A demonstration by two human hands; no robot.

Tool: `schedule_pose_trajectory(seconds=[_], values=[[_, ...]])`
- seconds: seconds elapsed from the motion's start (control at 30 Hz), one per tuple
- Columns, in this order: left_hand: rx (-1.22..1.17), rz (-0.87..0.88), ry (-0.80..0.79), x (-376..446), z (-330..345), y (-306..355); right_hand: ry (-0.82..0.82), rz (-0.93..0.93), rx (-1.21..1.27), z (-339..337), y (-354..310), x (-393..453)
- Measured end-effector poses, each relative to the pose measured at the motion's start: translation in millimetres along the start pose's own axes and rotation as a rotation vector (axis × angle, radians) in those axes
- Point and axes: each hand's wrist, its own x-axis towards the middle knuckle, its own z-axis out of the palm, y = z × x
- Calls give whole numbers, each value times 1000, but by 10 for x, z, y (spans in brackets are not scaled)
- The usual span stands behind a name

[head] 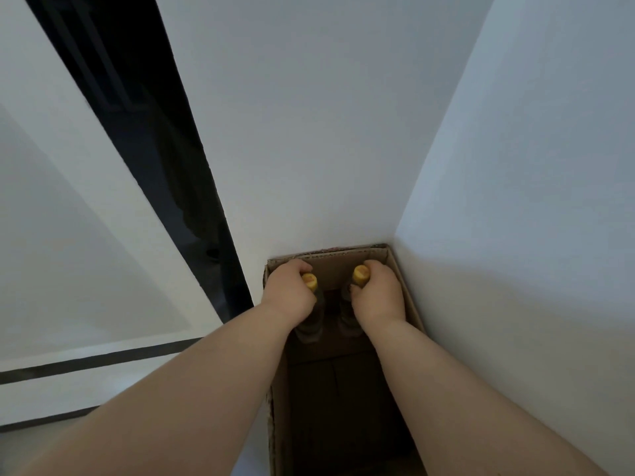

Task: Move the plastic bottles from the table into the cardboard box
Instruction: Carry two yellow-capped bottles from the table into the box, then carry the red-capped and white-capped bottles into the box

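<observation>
An open brown cardboard box (279, 400) stands on the floor in a corner between two white walls. Both my arms reach down into its far end. My left hand (288, 293) is closed around the neck of a dark plastic bottle (311, 329) with a yellow cap. My right hand (377, 293) grips a second dark bottle (346, 321) with a yellow cap (360, 273). Both bottles stand upright side by side inside the box, near its far wall. The box's dark bottom shows in front of them.
White walls close in behind and to the right of the box. A dark doorway gap (192, 214) runs diagonally at left, beside a white panel (68, 255) with dark strips. No table is in view.
</observation>
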Motion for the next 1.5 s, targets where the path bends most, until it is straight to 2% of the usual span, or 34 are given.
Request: schedule_pose_trajectory(seconds=[0.2,0.37,0.6,0.8,1.0,1.5], values=[[-42,66,9,-234,-257,11,50,-45,43,-190,-89,-228],[-109,198,36,-698,-644,57,119,-195,61,-480,-350,-772],[-108,437,156,-1917,-1472,7,199,-396,72,-908,-895,-2070],[-89,593,274,-3252,-2189,-336,208,-518,239,-1158,-1272,-3360],[-193,553,468,-4792,-2766,-868,150,-678,379,-1248,-1544,-4716],[-234,481,677,-8346,-3123,-2028,-40,-952,424,-1109,-1622,-8130]])
